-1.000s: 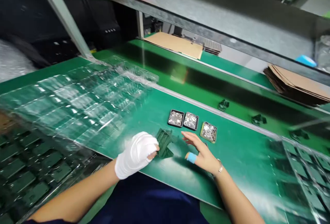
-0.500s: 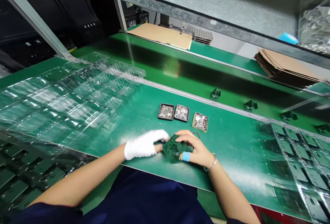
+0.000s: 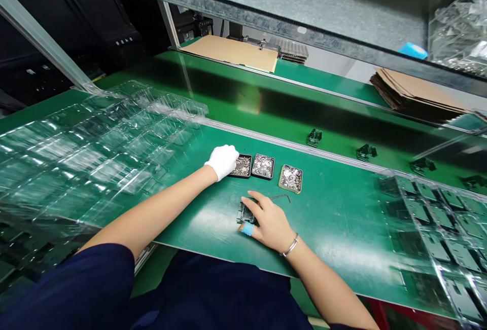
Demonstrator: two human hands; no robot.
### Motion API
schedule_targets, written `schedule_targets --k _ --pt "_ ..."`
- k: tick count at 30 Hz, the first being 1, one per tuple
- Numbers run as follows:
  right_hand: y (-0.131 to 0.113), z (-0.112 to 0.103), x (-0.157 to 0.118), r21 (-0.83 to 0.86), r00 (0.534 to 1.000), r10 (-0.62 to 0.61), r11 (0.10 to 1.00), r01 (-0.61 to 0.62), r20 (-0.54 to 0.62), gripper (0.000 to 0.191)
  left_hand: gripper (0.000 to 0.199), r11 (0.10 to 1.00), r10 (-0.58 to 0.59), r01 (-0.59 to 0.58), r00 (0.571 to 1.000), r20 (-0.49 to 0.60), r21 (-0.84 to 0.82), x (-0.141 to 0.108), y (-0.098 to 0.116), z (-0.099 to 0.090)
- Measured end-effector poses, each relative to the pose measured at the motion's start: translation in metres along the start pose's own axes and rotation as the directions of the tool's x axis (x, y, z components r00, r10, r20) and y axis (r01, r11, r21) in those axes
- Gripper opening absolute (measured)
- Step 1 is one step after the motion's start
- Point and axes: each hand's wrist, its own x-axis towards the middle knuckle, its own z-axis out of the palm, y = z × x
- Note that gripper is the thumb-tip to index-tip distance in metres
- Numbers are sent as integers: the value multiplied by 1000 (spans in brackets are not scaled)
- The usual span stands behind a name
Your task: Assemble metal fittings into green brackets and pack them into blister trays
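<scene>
My left hand (image 3: 223,161), in a white glove, is at the leftmost small black dish (image 3: 242,166) of tiny metal parts. Its fingers are curled down at the dish's left side, and what the fingertips hold, if anything, is hidden. Low over the green tabletop, my right hand (image 3: 269,221) grips a dark green molded part (image 3: 244,212) between thumb and fingers. Blue tape wraps that thumb. A hex key (image 3: 282,196) lies just beyond the right hand.
Two more dishes of small metal parts (image 3: 263,166) (image 3: 291,178) stand to the right. Clear plastic trays (image 3: 87,132) cover the left side; a tray of flat green parts (image 3: 437,218) is at right. Several dark assemblies (image 3: 314,137) sit behind the metal rail (image 3: 266,143). A shelf (image 3: 300,15) hangs above.
My left hand has left the green part and moved forward to the leftmost dish. My right hand has turned the part and brought it slightly left, uncovering the hex key.
</scene>
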Motion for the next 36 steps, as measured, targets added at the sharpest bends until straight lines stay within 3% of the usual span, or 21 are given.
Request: schedule_targets --k 13,23,27,30,32,33,36 --pt "5 0 -3 60 998 -30 998 34 -61 50 29 995 85 -85 996 -3 43 2 7 3" --pt "9 1 -1 97 991 -31 994 44 -129 45 25 994 93 -96 994 -49 -58 3 10 6" --pt "16 -1 -2 124 986 -6 992 27 -165 41 24 988 37 -53 993 -109 -147 -6 5 -6" --pt "20 -6 -2 205 964 58 979 -4 -258 35 26 970 8 -49 986 -167 -240 -28 1 -22" --pt "18 -10 0 289 933 128 957 -28 -335 28 27 897 24 -99 984 -175 -430 -50 5 -29" --pt "15 -12 1 330 916 162 943 -35 -367 24 27 808 40 -129 985 -166 -574 -62 9 -31" --pt "1 -14 5 399 891 188 917 -8 -414 16 29 423 113 -132 989 -92 -897 -97 30 -30"
